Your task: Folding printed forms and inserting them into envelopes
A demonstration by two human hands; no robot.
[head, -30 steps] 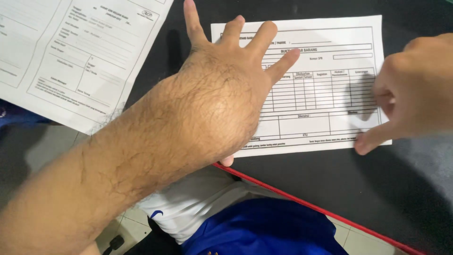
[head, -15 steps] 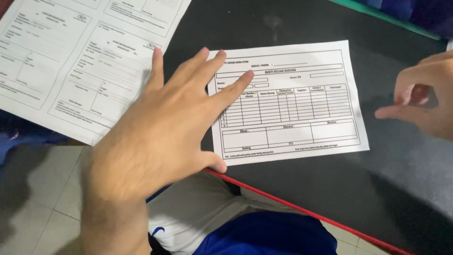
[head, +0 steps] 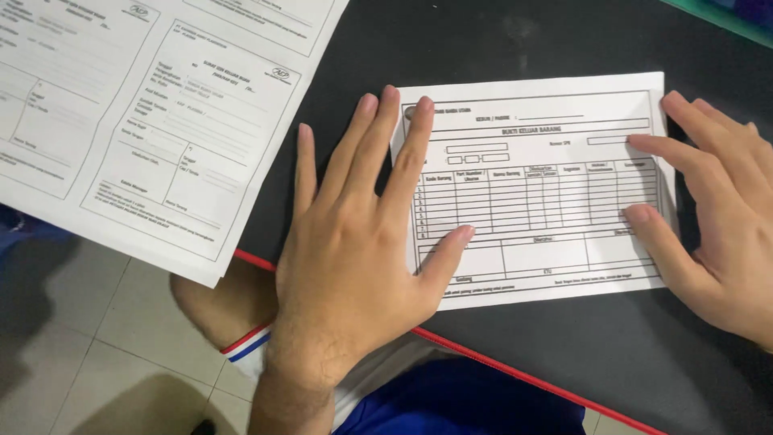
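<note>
A small white printed form (head: 535, 189) with a ruled table lies flat on a black table (head: 564, 338). My left hand (head: 354, 242) rests flat with spread fingers over the form's left edge, thumb on the paper. My right hand (head: 717, 217) lies open on the form's right edge, thumb and fingertips touching the sheet. Neither hand grips anything.
A larger white sheet (head: 145, 113) of printed forms lies at the upper left, overhanging the table's edge. The table has a red front rim (head: 515, 370). Below it are my blue and white clothing (head: 451, 403) and a tiled floor (head: 88, 346).
My left hand drew back from covering the form and settled flat on its left edge. My right hand came in from the right and opened onto the right edge.
</note>
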